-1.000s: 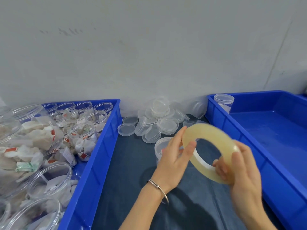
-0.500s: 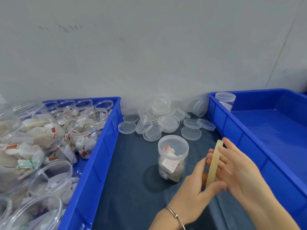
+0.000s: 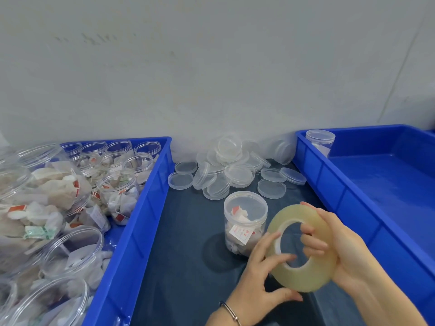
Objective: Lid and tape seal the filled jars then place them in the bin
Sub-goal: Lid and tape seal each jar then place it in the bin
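One clear plastic jar with a lid on it (image 3: 245,222), stuffed with white packets, sits on the dark blue mat between the two bins, so the lidding looks done and taping is what's left. Right in front of it is the big yellowish roll of clear tape (image 3: 303,248), held in the right hand (image 3: 341,245) with fingers hooked through the core, while the left hand (image 3: 261,274) pinches at its rim, probably hunting for the tape end. Only one capped jar (image 3: 320,141) stands in the blue plastic bin on the right (image 3: 353,196); loads of open jars wait in the left blue bin (image 3: 141,203).
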`<state>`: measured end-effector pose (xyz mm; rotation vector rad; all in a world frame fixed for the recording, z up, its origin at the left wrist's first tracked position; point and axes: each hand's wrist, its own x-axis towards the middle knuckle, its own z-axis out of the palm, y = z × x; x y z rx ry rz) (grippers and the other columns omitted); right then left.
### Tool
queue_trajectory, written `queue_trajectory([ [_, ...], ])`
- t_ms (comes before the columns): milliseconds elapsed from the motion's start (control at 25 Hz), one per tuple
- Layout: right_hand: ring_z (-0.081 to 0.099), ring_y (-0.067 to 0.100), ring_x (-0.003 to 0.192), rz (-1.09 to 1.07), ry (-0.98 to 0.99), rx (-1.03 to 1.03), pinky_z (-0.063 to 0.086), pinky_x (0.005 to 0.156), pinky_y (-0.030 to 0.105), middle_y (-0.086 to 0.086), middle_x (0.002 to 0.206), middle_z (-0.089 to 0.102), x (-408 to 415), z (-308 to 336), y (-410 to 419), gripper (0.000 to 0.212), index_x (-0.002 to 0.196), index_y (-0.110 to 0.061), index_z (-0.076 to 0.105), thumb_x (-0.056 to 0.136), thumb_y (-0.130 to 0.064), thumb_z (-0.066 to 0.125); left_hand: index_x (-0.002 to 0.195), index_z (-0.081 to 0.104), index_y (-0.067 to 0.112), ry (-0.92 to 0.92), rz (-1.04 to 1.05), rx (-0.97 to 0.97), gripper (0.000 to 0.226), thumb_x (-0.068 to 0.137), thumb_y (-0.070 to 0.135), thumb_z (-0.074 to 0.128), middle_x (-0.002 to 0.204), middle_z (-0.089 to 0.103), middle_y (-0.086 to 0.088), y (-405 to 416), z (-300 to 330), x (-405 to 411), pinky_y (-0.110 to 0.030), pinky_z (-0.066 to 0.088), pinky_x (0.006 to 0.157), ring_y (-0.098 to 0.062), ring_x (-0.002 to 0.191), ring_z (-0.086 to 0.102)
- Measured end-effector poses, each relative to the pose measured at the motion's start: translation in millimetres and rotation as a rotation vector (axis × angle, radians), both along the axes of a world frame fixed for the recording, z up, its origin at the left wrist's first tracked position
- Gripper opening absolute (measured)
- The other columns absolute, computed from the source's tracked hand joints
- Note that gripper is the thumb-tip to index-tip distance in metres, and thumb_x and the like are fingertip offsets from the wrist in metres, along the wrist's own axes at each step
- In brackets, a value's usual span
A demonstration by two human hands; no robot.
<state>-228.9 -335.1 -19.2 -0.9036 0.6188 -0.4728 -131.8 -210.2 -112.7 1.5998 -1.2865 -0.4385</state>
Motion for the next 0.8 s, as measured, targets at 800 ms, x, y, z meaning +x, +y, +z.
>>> queue_trajectory([
  [800,0.033,0.016,0.06,0.692,0.198,-1.039,0.027,0.061,0.029,-0.001,0.062,0.037,-41.6,-1.1,-23.3,0.044,0.083,-0.02,0.065,0.085,-0.061,0.05,0.077,0.05,0.032,0.639,0.258,-0.142,0.029,0.082,0.06,0.057,0.088,0.055,-0.005,1.3,30.0,-21.9,-0.035,0.039,0.081,-0.016,0.083,0.048],
])
